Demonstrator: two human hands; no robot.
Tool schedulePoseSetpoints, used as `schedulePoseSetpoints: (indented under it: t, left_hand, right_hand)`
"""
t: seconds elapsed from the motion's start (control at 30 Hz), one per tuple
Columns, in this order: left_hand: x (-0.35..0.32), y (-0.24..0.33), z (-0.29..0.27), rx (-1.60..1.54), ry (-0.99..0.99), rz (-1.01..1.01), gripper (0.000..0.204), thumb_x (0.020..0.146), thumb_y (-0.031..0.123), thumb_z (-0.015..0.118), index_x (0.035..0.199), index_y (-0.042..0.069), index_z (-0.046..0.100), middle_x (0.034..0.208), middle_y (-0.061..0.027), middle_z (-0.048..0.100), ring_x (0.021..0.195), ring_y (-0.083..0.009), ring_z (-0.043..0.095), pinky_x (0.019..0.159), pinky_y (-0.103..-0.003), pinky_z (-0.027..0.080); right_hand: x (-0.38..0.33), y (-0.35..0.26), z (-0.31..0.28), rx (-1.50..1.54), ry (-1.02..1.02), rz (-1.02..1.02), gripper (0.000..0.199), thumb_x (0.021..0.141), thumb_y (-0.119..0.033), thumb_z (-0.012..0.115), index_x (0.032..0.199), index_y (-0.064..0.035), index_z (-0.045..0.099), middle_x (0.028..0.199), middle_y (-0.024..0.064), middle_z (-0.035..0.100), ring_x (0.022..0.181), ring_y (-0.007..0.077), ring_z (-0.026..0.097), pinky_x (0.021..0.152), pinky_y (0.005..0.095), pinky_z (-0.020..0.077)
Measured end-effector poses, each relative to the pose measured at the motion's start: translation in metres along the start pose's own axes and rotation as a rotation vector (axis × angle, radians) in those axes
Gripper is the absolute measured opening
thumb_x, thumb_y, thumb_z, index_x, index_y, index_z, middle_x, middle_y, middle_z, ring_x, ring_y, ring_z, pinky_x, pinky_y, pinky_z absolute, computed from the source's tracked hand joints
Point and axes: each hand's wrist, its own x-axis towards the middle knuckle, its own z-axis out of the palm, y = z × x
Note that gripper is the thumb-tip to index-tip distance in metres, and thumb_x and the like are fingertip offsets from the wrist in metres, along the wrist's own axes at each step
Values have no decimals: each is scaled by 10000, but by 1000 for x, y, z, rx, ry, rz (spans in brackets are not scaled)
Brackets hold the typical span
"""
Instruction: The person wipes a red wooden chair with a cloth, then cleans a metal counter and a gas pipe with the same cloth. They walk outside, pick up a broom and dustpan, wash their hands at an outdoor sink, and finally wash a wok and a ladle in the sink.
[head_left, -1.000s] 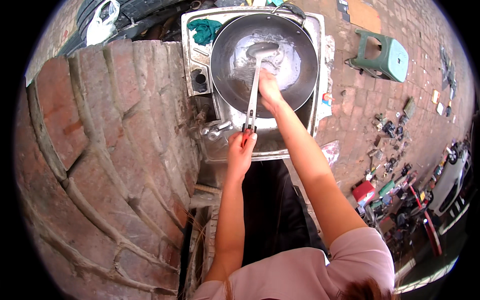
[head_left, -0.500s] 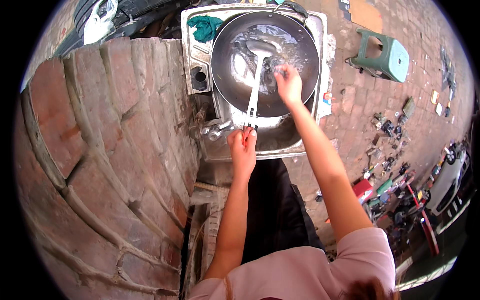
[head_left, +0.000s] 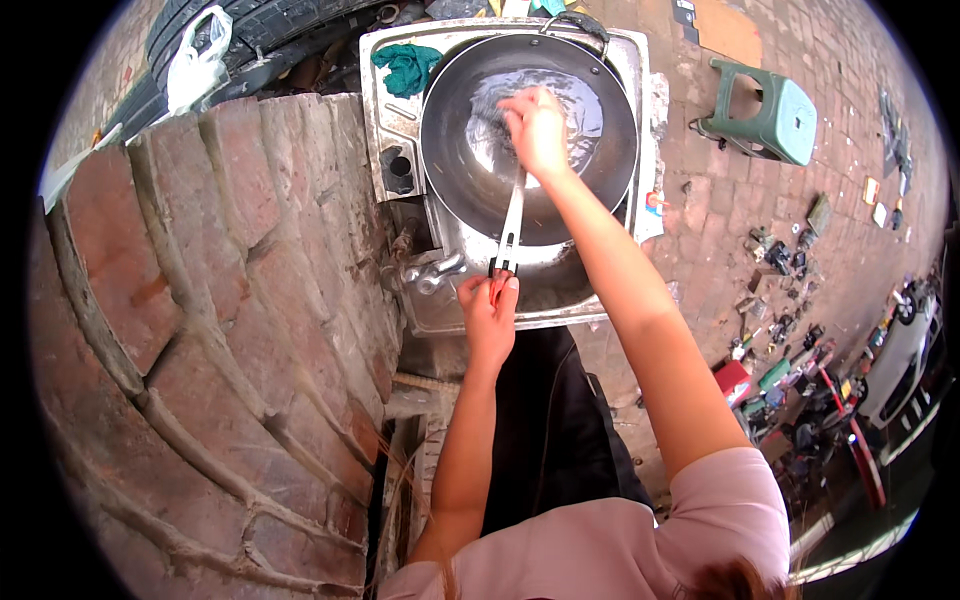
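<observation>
A long-handled metal ladle [head_left: 515,215] slants over a wide dark wok [head_left: 455,185] holding shallow, rippling water [head_left: 585,105]. My left hand [head_left: 488,308] is closed around the red end of its handle, in front of the wok. Over the wok, my right hand [head_left: 540,135] is bent at the ladle's bowl, fingers curled. The bowl is mostly hidden and blurred there. Whatever lies within the right fingers, if anything, cannot be made out. The wok rests in a metal sink [head_left: 545,290].
A teal cloth [head_left: 405,68] lies on the sink's left rim, and a tap [head_left: 435,272] is at its near left. A brick wall [head_left: 220,300] borders the left. On the right, a green stool [head_left: 765,110] stands on the brick floor, with scattered clutter [head_left: 775,255] nearer.
My right hand has moved left and farther away, from the water beside the ladle onto its bowl. My left hand still grips the handle, slightly lower in view.
</observation>
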Motion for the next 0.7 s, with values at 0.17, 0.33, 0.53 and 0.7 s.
schedulePoseSetpoints:
  t: [0.17, 0.33, 0.53, 0.7]
  left_hand:
    - [-2, -2, -15, -56, -122, -84, 197, 840, 191, 599, 909, 13, 649, 1106, -78, 412, 1039, -173, 441, 887, -287, 383]
    - [11, -1, -16, -119, -249, -256, 255, 858, 254, 588, 718, 44, 620, 1086, -82, 428, 1064, -162, 404, 840, -312, 385]
    - [17, -27, -7, -47, -176, -211, 420, 935, 296, 480, 616, 25, 510, 1047, -103, 441, 902, -157, 496, 807, -296, 397]
    - [18, -31, -7, 2, -156, -191, 469, 946, 318, 433, 591, 19, 495, 977, -134, 470, 895, -233, 488, 772, -342, 384]
  right_hand:
    - [10, 59, 2, 216, -56, 413, 162, 736, -46, 624, 874, -81, 702, 821, 106, 650, 750, 241, 595, 739, 327, 469]
    - [-36, 44, 16, 495, -280, 343, 212, 763, -22, 613, 940, -104, 697, 907, 103, 646, 866, 196, 586, 791, 303, 465]
    - [-22, 67, 2, 119, -110, 40, 223, 733, 1, 605, 910, -103, 691, 928, 97, 629, 899, 245, 569, 827, 339, 448]
    - [-57, -11, -20, 494, -374, 68, 216, 752, 40, 549, 916, -59, 650, 996, 79, 627, 976, 252, 562, 898, 342, 410]
